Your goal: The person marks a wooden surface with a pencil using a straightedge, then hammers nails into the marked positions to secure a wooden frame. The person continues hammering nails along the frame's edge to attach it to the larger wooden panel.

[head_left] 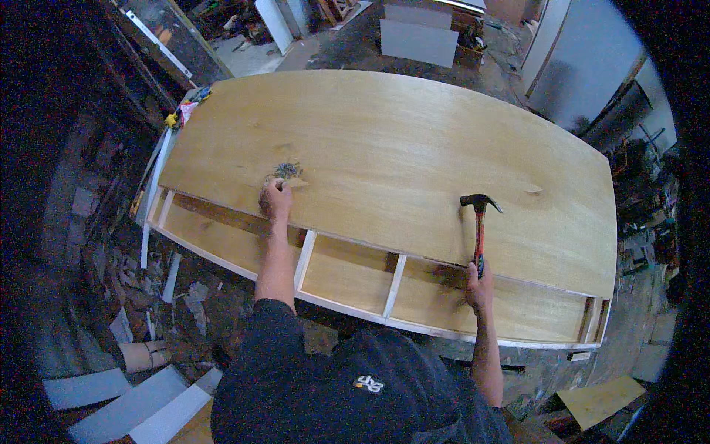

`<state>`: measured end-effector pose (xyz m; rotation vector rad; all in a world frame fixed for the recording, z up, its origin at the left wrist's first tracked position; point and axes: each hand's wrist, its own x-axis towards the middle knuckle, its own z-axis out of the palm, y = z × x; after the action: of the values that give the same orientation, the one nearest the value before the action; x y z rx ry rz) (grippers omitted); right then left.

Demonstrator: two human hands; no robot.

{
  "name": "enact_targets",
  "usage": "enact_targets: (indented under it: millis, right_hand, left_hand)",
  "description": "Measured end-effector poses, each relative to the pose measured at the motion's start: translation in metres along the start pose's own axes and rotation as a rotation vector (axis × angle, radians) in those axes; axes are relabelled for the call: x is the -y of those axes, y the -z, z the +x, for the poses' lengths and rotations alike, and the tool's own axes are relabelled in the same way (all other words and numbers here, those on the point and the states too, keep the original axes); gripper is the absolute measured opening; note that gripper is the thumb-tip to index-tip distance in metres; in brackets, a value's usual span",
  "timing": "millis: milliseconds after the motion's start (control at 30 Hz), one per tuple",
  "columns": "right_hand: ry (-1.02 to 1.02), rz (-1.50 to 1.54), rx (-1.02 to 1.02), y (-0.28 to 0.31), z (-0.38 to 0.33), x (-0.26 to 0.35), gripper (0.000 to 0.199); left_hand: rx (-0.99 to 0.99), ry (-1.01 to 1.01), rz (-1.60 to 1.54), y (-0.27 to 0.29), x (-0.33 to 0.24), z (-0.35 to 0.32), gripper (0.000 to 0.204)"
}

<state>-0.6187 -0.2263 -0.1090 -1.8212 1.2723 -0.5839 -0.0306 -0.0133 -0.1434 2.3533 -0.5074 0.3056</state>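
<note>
A small heap of grey nails (pixel 287 170) lies on a plywood sheet (pixel 392 140). My left hand (pixel 276 198) is at the heap's near edge with thumb and fingers pinched together; whatever is between them is too small to make out. Farther right, my right hand (pixel 479 287) grips the lower handle of a claw hammer (pixel 480 226). Its dark head points away from me, above the sheet. Along the near side, a light wooden frame (pixel 304 259) with crosspieces shows past the sheet's edge.
At the sheet's far left corner are a yellow tool (pixel 171 120) and white strips (pixel 157 174). Pale board offcuts (pixel 137 403) lie on the floor at lower left, and a plywood offcut (pixel 600 401) at lower right. A white panel (pixel 418 43) stands beyond the sheet.
</note>
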Motion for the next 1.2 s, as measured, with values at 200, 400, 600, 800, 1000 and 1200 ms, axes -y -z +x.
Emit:
enact_targets:
  millis: [200, 400, 600, 800, 1000, 1200]
  right_hand:
    - [-0.005, 0.019, -0.007, 0.004, -0.001, 0.011, 0.026]
    - [-0.133, -0.054, 0.059, 0.009, 0.000, 0.017, 0.030]
    - [-0.145, -0.021, 0.003, 0.001, 0.000, 0.016, 0.032]
    - [-0.137, -0.009, 0.050, 0.005, 0.000, 0.030, 0.032]
    - [-0.126, 0.034, 0.081, 0.004, 0.004, 0.035, 0.036]
    - [-0.202, -0.019, 0.129, 0.006, 0.004, 0.025, 0.045]
  left_hand:
    - [0.019, -0.191, 0.047, 0.005, -0.015, 0.007, 0.020]
    - [0.099, -0.399, 0.251, 0.001, -0.057, 0.036, 0.022]
    - [0.532, -0.305, 0.343, 0.008, -0.053, 0.072, 0.031]
    - [0.493, -0.409, 0.899, 0.013, -0.053, 0.074, 0.037]
    - [0.459, -0.532, 0.854, -0.003, -0.024, 0.086, 0.039]
    - [0.358, -0.192, 0.458, -0.004, -0.034, 0.091, 0.034]
